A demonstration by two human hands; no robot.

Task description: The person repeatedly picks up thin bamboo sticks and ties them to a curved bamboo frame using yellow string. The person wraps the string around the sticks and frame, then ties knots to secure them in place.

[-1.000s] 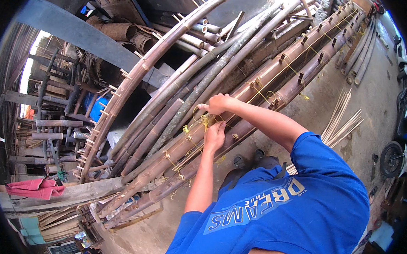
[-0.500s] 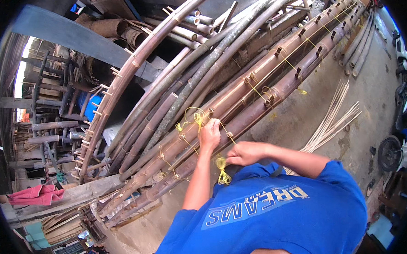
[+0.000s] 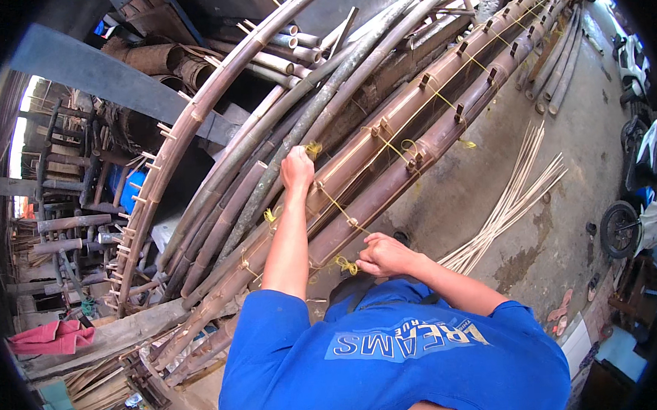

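The person in the blue short-sleeved shirt [image 3: 396, 365] is leaning over a long frame of thick brown bamboo poles [image 3: 387, 194] that is lying slantwise across the view, from the lower left up to the upper right. The left hand [image 3: 297, 169] is reaching up along the frame and is closing into a fist on the upper end of a thin yellow cord [image 3: 336, 204], right beside a small yellow knot on the upper pole. The right hand [image 3: 385, 255] is sitting lower, just at the near edge of the nearest pole, with its fingers pressing together and pinching the lower end of the same cord, where a frayed yellow tuft is hanging. The cord is running taut between the two hands, crossing the poles at an angle (more yellow ties are showing farther up the frame, at the short wooden pegs).

Behind the frame, a curved pale bamboo arch [image 3: 212, 114] studded with small pegs is sweeping up to the top of the view. On the grey concrete floor [image 3: 537, 216] to the right, a loose bundle of thin pale bamboo splints [image 3: 514, 203] is lying well apart from the hands. A red cloth [image 3: 49, 338] is resting on a timber at the lower left.
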